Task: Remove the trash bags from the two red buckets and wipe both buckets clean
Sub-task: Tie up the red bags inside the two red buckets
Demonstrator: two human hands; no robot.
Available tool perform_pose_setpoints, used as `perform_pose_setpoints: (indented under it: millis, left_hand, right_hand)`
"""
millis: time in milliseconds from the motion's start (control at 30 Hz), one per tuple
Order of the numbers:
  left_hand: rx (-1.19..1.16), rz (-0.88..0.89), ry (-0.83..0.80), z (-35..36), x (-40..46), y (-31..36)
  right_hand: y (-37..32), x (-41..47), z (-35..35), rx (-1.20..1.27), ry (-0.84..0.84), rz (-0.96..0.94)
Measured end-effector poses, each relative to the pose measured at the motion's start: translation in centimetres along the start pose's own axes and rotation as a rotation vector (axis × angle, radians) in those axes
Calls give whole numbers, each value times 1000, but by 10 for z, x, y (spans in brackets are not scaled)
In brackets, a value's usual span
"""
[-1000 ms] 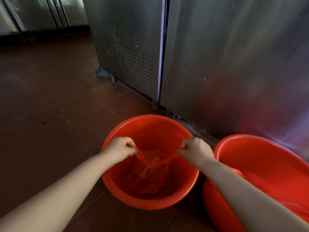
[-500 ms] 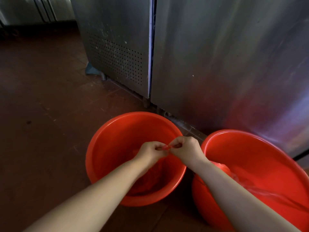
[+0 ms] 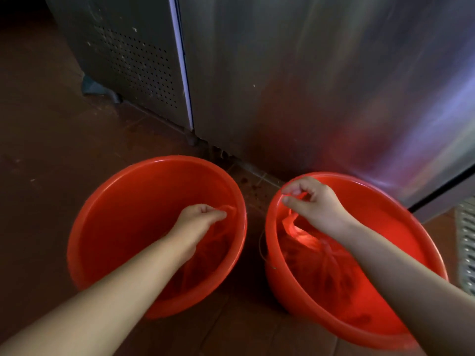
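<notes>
While forearms hide much of each red bag: left hand [image 3: 199, 218] pinching left bucket's [image 3: 108, 201] bag [image 3: 218, 242], right hand [image 3: 314, 205] pinching right bucket's [image 3: 401, 227] bag [image 3: 305, 237].

Two round red buckets stand side by side on the floor, left bucket [image 3: 108, 227] and right bucket [image 3: 401, 217], each with a thin red bag inside: left bag [image 3: 210, 250], right bag [image 3: 316, 268], crumpled and gathered

A stainless steel cabinet [image 3: 321, 86] stands on a dark reddish tiled floor [image 3: 46, 150], its left panel pierced by a perforated vent [image 3: 138, 65]. A pale slotted grate [image 3: 466, 242] shows at the right edge.
</notes>
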State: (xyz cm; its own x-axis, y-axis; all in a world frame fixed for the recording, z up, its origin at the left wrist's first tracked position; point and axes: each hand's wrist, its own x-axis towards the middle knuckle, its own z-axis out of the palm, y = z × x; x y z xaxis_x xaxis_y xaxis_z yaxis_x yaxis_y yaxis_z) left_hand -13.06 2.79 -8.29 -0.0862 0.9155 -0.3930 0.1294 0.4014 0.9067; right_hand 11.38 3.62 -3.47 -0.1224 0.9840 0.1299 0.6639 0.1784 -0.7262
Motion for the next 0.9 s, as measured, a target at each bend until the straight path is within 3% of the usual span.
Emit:
perform_pose_setpoints:
  millis: [233, 367, 467, 633, 800, 900]
  left_hand:
    - [99, -225, 105, -9, -6, 17]
    - [93, -358, 171, -19, -20, 37]
    - [69, -435, 178, -27, -33, 57]
    - [131, -510, 181, -52, -58, 96]
    - [108, -487, 150, -67, -88, 156]
    - [61, -427, 151, -81, -105, 206]
  right_hand:
    - [24, -13, 0, -68, -377, 163]
    - [9, -16, 3, -201, -444, 195]
    - [-6, -20, -1, -316, -383, 134]
    - [-28, -30, -37, -142, -41, 377]
    - [-76, -36, -107, 379, 240, 952]
    - [-116, -38, -150, 545, 314, 1114]
